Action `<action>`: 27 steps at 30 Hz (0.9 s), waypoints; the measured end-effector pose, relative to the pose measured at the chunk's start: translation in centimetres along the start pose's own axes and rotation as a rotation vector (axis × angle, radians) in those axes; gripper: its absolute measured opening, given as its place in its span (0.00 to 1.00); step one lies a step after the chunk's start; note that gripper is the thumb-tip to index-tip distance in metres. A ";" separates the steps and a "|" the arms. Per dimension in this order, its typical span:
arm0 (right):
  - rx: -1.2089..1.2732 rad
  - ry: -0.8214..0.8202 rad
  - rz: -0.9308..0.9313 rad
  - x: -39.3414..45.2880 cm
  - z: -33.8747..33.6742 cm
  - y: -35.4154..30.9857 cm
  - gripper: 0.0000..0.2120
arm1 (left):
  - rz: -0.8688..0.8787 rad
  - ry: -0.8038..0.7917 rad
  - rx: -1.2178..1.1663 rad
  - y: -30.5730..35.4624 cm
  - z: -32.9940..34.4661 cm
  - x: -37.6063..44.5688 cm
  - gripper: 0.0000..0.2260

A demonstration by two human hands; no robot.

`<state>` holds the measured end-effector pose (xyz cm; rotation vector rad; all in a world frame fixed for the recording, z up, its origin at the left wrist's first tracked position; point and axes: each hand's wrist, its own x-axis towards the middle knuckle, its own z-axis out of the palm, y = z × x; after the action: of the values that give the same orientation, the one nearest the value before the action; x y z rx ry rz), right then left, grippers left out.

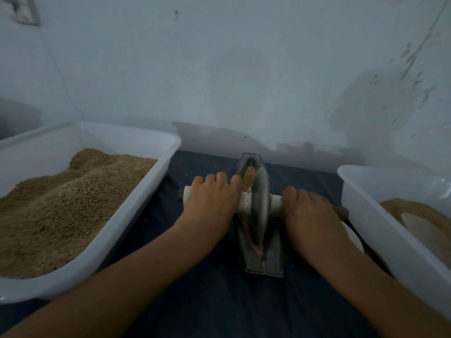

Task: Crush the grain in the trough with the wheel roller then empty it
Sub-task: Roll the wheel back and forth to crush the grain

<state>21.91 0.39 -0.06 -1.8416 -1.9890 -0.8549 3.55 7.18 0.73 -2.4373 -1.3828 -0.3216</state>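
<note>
Both bare forearms enter from the 6 o'clock edge and run toward 12 o'clock, coming closer together. The left hand (211,200) lies palm down at about 9 o'clock from the picture centre, its fingers curled over the white cylindrical axle handle (245,203). The right hand (308,214) lies at about 3 o'clock, knuckles up, and grips the other end of the same handle.
</note>
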 end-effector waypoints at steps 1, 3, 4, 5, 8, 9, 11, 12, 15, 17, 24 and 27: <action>0.010 -0.025 0.005 0.5 0.4 0.2 0.15 | 0.000 -0.003 -0.003 -0.1 0.2 0.6 0.21; -0.011 -0.132 0.001 1.8 1.4 0.7 0.14 | -0.007 0.000 -0.009 -0.4 0.8 1.9 0.17; -0.049 -0.199 -0.013 2.6 1.9 1.0 0.12 | -0.010 0.004 -0.015 -0.5 1.1 2.5 0.16; -0.078 -0.255 -0.016 3.5 2.5 1.3 0.10 | -0.011 0.009 -0.022 -0.7 1.4 3.2 0.15; -0.087 -0.334 -0.001 5.9 3.9 2.3 0.14 | 0.001 0.016 -0.026 -1.2 2.4 4.9 0.16; -0.088 -0.339 -0.004 6.6 4.3 2.5 0.17 | 0.000 0.018 -0.022 -1.3 2.7 5.4 0.16; -0.108 -0.342 -0.020 7.8 4.9 2.9 0.18 | -0.029 0.017 -0.032 -1.7 3.3 6.4 0.15; -0.108 -0.334 -0.022 8.4 5.1 3.0 0.17 | -0.051 0.004 -0.056 -1.9 3.5 6.9 0.15; -0.106 -0.363 -0.025 10.1 5.4 3.0 0.11 | -0.048 -0.053 -0.148 -2.5 4.0 8.0 0.15; -0.101 -0.403 -0.025 10.6 5.5 3.0 0.11 | -0.030 -0.061 -0.173 -2.7 4.1 8.3 0.14; -0.119 -0.348 0.005 8.0 4.5 2.4 0.11 | -0.001 0.029 -0.047 -2.0 3.6 6.5 0.18; -0.152 -0.313 0.024 5.9 3.7 1.6 0.10 | -0.005 0.051 -0.013 -1.4 3.1 5.1 0.19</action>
<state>23.29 7.32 0.90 -2.1970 -2.1274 -0.7680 5.07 13.08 -0.13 -2.4189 -1.3691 -0.3923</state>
